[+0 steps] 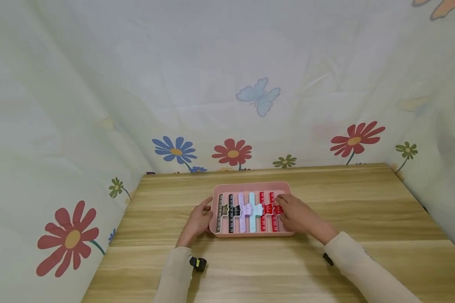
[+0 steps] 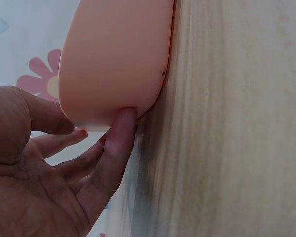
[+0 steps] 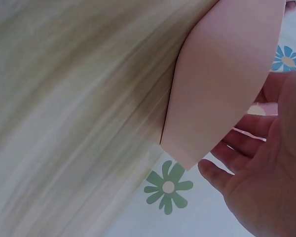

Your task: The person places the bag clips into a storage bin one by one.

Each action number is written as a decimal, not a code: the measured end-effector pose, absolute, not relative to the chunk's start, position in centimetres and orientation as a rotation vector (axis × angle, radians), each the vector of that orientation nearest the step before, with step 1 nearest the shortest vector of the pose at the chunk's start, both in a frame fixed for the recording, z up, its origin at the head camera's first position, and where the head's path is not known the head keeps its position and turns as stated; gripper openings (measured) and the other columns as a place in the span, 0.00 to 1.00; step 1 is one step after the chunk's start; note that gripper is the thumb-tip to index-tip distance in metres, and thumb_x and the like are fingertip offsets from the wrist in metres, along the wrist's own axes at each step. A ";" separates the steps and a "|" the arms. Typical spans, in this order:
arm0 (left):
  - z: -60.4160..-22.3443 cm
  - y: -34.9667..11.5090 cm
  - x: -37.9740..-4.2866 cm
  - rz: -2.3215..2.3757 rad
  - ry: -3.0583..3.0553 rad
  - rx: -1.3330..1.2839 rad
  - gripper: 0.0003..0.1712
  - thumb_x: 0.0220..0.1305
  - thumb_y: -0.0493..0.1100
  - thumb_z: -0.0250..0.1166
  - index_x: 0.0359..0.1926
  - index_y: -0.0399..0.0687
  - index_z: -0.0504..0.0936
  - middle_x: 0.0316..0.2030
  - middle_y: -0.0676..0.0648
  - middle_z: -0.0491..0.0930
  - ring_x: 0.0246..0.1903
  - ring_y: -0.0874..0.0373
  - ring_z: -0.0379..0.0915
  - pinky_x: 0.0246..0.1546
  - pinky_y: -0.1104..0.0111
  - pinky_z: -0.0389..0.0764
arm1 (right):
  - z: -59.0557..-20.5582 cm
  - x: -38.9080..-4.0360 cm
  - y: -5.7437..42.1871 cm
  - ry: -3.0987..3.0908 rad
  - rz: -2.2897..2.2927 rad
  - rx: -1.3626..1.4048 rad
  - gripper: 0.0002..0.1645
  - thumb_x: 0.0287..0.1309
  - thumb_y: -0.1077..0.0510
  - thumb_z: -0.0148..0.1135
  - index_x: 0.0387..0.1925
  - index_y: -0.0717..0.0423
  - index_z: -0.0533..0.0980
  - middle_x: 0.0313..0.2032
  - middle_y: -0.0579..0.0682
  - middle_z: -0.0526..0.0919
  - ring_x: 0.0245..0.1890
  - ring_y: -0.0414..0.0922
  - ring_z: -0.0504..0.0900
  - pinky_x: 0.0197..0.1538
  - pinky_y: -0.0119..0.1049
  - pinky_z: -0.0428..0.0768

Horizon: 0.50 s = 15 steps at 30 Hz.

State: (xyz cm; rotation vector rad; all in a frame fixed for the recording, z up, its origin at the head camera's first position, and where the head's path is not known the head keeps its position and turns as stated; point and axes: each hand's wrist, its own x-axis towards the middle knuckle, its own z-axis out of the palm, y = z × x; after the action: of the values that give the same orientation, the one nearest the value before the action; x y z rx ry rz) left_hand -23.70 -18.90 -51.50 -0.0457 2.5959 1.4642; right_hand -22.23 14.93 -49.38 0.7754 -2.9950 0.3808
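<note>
A shallow pink tray (image 1: 250, 186) sits on the wooden table. Several long clips printed with piano keys lie side by side in it: black (image 1: 231, 212), lilac (image 1: 242, 212), pale blue (image 1: 252, 212) and red (image 1: 263, 210). My left hand (image 1: 200, 219) rests on the tray's left end; in the left wrist view a fingertip (image 2: 124, 121) presses its outer wall. Reaching over the right rim, my right hand (image 1: 298, 214) has thumb and fingers around the bow-shaped grip of the rightmost red clip (image 1: 274, 221). The tray wall hides those fingertips in the right wrist view.
Wood-grained tabletop (image 1: 258, 269) surrounds the tray on every side. Behind and beside the table hangs a white curtain (image 1: 197, 75) printed with flowers and butterflies. Dark devices (image 1: 199, 264) are worn at both wrists.
</note>
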 end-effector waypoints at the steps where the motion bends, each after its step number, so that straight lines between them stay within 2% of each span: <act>1: -51.6 -19.0 -23.7 1.467 2.595 -0.046 0.32 0.70 0.36 0.52 0.74 0.54 0.62 0.59 0.32 0.73 0.35 0.51 0.80 0.19 0.64 0.83 | -49.4 -22.3 14.9 -2.989 0.388 0.764 0.33 0.64 0.57 0.57 0.67 0.69 0.66 0.66 0.63 0.69 0.68 0.59 0.67 0.71 0.54 0.68; 5: -51.9 -19.1 -23.7 1.469 2.595 -0.009 0.32 0.70 0.36 0.51 0.74 0.49 0.62 0.58 0.31 0.74 0.32 0.53 0.80 0.18 0.64 0.82 | -49.5 -22.4 15.1 -2.968 0.424 0.719 0.30 0.67 0.58 0.54 0.66 0.69 0.66 0.65 0.64 0.70 0.67 0.60 0.68 0.70 0.55 0.68; 10: -52.1 -19.0 -23.7 1.472 2.603 -0.015 0.32 0.69 0.36 0.52 0.73 0.49 0.63 0.57 0.31 0.75 0.30 0.54 0.80 0.17 0.65 0.81 | -49.4 -22.4 15.5 -2.919 0.409 0.683 0.30 0.66 0.56 0.55 0.65 0.68 0.68 0.64 0.63 0.72 0.66 0.60 0.70 0.69 0.56 0.70; 15: -52.2 -18.9 -23.7 1.444 2.625 -0.021 0.31 0.69 0.37 0.53 0.72 0.49 0.64 0.57 0.32 0.75 0.34 0.53 0.80 0.18 0.67 0.81 | -49.3 -22.3 15.9 -2.900 0.386 0.642 0.30 0.66 0.54 0.57 0.64 0.66 0.69 0.64 0.62 0.72 0.65 0.60 0.70 0.67 0.58 0.70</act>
State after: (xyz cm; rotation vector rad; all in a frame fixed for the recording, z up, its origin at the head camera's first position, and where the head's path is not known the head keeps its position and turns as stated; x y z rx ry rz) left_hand -23.71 -18.86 -52.17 -0.0213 2.6246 1.4444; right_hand -22.34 15.90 -49.31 0.6421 -2.9004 0.3857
